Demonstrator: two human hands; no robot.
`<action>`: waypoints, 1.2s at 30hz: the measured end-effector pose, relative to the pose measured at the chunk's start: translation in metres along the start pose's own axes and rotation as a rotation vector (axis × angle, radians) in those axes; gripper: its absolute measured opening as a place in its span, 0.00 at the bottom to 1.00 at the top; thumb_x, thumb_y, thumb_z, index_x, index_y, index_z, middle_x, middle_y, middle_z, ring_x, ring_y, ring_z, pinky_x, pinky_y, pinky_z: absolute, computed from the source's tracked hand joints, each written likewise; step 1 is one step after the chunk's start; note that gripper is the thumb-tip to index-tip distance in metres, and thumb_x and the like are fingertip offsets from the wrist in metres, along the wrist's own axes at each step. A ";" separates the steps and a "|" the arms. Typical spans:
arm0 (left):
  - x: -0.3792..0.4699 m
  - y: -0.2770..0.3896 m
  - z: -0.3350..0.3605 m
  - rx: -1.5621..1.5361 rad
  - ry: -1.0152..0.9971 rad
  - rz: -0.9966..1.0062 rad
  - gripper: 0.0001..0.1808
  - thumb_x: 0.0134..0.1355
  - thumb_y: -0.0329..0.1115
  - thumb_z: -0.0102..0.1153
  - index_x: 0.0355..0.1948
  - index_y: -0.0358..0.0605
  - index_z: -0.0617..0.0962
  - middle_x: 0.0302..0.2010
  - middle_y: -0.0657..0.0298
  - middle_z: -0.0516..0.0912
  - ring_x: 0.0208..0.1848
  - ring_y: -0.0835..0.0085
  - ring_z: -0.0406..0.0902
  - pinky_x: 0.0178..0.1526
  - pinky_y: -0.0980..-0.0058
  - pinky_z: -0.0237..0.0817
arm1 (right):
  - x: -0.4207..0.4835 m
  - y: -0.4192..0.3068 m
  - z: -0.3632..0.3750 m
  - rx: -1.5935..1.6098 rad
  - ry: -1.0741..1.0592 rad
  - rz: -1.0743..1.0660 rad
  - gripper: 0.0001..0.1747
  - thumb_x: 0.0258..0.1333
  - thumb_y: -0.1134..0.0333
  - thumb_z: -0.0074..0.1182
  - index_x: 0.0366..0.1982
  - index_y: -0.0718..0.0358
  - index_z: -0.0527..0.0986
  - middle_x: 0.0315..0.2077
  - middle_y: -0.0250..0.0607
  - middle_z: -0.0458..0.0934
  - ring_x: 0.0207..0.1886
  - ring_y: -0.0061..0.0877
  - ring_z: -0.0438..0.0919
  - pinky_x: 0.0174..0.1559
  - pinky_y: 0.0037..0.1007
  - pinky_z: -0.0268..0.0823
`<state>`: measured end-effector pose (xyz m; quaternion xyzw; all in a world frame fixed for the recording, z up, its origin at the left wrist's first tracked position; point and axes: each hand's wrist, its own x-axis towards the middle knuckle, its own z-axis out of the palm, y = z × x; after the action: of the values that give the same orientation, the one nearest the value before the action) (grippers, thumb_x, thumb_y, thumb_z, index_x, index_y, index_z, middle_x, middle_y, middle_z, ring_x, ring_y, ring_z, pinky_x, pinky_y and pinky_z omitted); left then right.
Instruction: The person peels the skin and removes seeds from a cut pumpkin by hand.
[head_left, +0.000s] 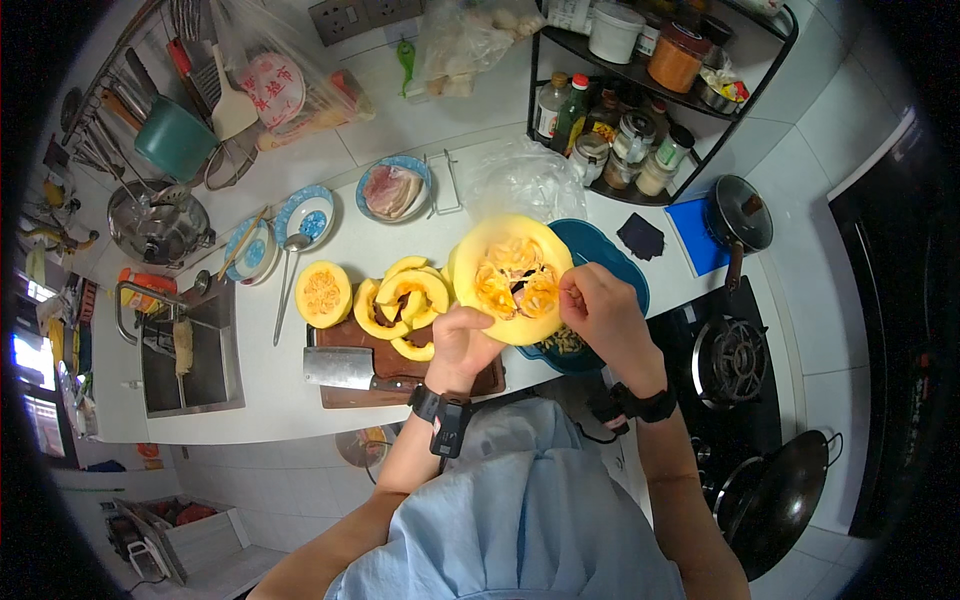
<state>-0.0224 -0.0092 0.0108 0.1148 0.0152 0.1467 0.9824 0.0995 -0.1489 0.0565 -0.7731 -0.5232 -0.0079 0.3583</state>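
A thick round of yellow pumpkin (512, 229), its seedy middle turned up, rests in my left hand (463, 341), thumb over the near rim. My right hand (611, 322) touches the right part of the seedy middle with pinched fingertips; whether they grip a seed or strands, I cannot tell. Below the round stands a teal scalloped bowl (621, 266) holding dark seeds and scraps. Curved pumpkin slices (369, 306) lie on and beside a brown cutting board (352, 334), and a cut pumpkin end (323, 294) sits to their left. A cleaver (339, 367) lies across the board.
Behind the board are a bowl of raw meat (391, 191), bowls with a ladle (297, 242) and a clear plastic bag (525, 180). A sink (237, 367) is at left. At right are a gas burner (731, 361), a wok (784, 495), a lidded pan (739, 214) and a spice rack (630, 67).
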 end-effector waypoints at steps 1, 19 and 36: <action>0.000 0.000 -0.001 0.007 0.006 0.001 0.43 0.39 0.20 0.44 0.63 0.40 0.57 0.61 0.50 0.63 0.64 0.52 0.59 0.64 0.53 0.50 | 0.000 0.002 0.000 0.048 -0.004 0.024 0.07 0.47 0.75 0.55 0.28 0.64 0.68 0.23 0.40 0.71 0.26 0.32 0.75 0.29 0.30 0.68; 0.003 0.000 -0.014 -0.012 0.079 0.070 0.40 0.45 0.22 0.50 0.63 0.39 0.57 0.62 0.49 0.63 0.64 0.53 0.58 0.66 0.53 0.47 | -0.001 0.046 0.013 -0.083 0.189 0.045 0.09 0.48 0.73 0.59 0.34 0.67 0.78 0.27 0.41 0.76 0.26 0.26 0.77 0.27 0.23 0.70; 0.001 -0.003 -0.006 0.188 -0.006 0.004 0.39 0.43 0.12 0.45 0.62 0.38 0.59 0.59 0.52 0.66 0.62 0.57 0.63 0.63 0.60 0.55 | 0.014 0.006 0.014 -0.004 0.040 -0.154 0.09 0.41 0.76 0.56 0.30 0.64 0.74 0.29 0.41 0.75 0.35 0.38 0.74 0.40 0.33 0.67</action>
<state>-0.0211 -0.0105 0.0046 0.2072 0.0258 0.1461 0.9670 0.1056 -0.1312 0.0482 -0.7312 -0.5737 -0.0521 0.3654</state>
